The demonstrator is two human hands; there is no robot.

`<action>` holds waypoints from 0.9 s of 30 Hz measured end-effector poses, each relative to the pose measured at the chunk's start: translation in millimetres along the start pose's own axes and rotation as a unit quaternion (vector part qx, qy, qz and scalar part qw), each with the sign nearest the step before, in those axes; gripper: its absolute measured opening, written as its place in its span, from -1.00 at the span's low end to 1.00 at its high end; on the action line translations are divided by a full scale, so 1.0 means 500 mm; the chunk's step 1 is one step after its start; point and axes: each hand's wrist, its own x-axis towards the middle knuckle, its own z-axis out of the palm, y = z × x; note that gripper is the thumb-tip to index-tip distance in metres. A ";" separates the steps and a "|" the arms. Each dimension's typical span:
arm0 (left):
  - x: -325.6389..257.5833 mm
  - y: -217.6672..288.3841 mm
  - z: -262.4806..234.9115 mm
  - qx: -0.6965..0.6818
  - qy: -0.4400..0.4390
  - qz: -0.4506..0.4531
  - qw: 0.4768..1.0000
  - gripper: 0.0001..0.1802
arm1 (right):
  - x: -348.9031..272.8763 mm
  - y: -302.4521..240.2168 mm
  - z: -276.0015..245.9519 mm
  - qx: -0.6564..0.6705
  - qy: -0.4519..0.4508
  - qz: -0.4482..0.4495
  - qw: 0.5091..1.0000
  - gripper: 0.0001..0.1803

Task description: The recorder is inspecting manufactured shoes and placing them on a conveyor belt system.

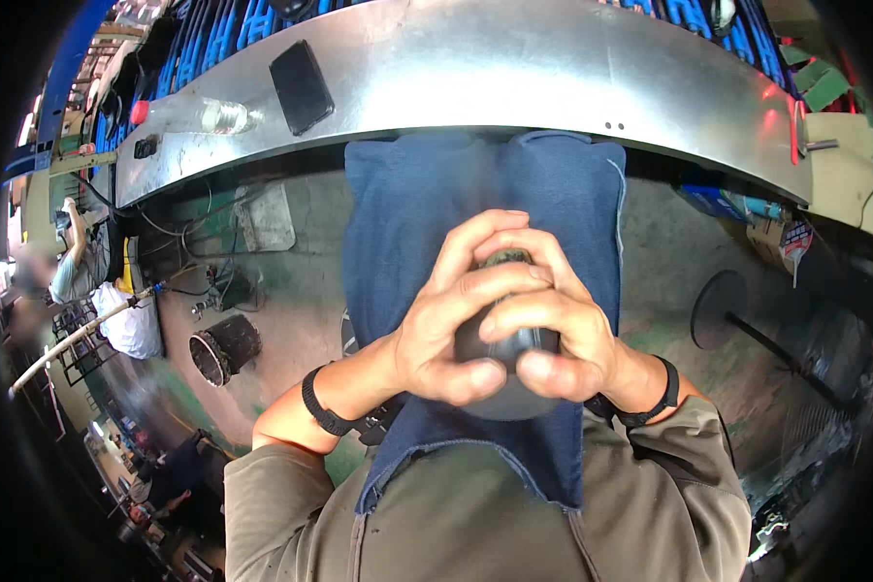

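Observation:
Both of my hands are wrapped around a dark, rounded object (514, 400) close in front of my chest. My left hand (441, 335) curls round one side of it, and my right hand (577, 335) round the other. The fingertips of the two hands nearly meet over it and the thumbs lie close together. A smooth grey end shows below the thumbs, but the fingers hide most of the object, so its kind is unclear. Behind the hands hangs a dark blue apron (398, 213) over my lap.
Ahead runs a curved-looking metal bench (475, 73), bearing a black phone (302, 87) and a clear bottle with a red cap (199, 115). On the floor are a black bucket (225, 349), a white bag (131, 320) and a round-based stand (720, 310). Another person (85, 267) is at far left.

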 end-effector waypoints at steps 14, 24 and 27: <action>-0.153 -0.031 0.048 0.086 -0.058 -0.194 0.976 0.38 | -0.048 -0.072 -0.011 -0.018 0.056 0.103 0.993 -0.63; 0.057 0.146 -0.073 0.285 -0.006 0.198 0.938 0.12 | 0.033 -0.071 -0.075 0.249 0.249 0.024 0.936 -0.32; -0.063 0.038 -0.132 0.030 0.212 0.022 0.977 0.23 | 0.064 0.002 -0.039 0.325 0.184 0.169 0.912 -0.28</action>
